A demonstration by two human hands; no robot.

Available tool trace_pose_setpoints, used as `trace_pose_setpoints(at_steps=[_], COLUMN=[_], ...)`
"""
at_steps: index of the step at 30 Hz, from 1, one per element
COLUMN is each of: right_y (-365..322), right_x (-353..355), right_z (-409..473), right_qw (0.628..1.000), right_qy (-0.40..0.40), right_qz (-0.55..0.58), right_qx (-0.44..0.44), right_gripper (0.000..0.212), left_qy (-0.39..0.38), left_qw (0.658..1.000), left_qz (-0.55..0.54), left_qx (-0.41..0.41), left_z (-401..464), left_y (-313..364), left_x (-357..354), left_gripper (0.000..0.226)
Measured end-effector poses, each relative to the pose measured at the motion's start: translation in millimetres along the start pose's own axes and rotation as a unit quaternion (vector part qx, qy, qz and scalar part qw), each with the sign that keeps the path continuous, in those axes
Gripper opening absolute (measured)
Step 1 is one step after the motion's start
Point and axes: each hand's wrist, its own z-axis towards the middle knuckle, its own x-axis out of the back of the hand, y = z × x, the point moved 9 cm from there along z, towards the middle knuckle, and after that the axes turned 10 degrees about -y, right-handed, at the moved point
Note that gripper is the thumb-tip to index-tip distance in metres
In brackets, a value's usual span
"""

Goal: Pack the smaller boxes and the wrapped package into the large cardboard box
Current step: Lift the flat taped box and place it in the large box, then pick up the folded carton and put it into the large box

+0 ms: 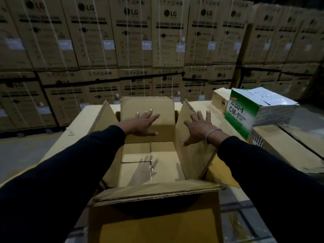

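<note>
The large cardboard box (154,165) sits open-topped in the middle of the cardboard-covered table (82,123), its mouth facing up and its long axis running away from the person. The left hand (142,122) lies flat, fingers spread, on the far flap (147,106), gripping nothing; the right hand (199,127) presses open-palmed against the upright right flap (191,155). The green-and-white wrapped package (254,109) rests far right, beside a smaller box (220,99).

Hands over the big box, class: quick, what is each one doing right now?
Left hand: open, fingers spread, flat on the far flap of the large cardboard box, holding nothing.
Right hand: open, spread against the right flap, holding nothing.
</note>
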Motion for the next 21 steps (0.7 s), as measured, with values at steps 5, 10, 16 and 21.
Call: trace_pose_setpoints(at_steps=[5, 10, 16, 21], right_y=[52.8, 140.8, 258.2, 345.1], right_x=[0.1, -25.4, -98.6, -162.9], right_z=[-16.9, -44.9, -77.1, -102.4], right_qw=[0.992, 0.976, 0.953, 0.939], right_qy=[0.023, 0.067, 0.053, 0.03], right_qz=[0.126, 0.203, 0.284, 0.321], right_qx=[0.004, -0.031, -0.091, -0.118], right_gripper=[0.11, 0.1, 0.095, 0.096], left_qy=[0.041, 0.074, 0.077, 0.065], left_qw=[0.998, 0.993, 0.989, 0.987], left_qz=[-0.033, -0.052, -0.059, -0.049], left_qx=[-0.021, -0.069, -0.111, -0.14], left_z=[9.2, 30.0, 55.4, 88.6], left_y=[61.3, 138.7, 254.2, 351.8], left_x=[24.6, 48.9, 64.3, 62.8], left_gripper=[0.095, 0.093, 0.091, 0.09])
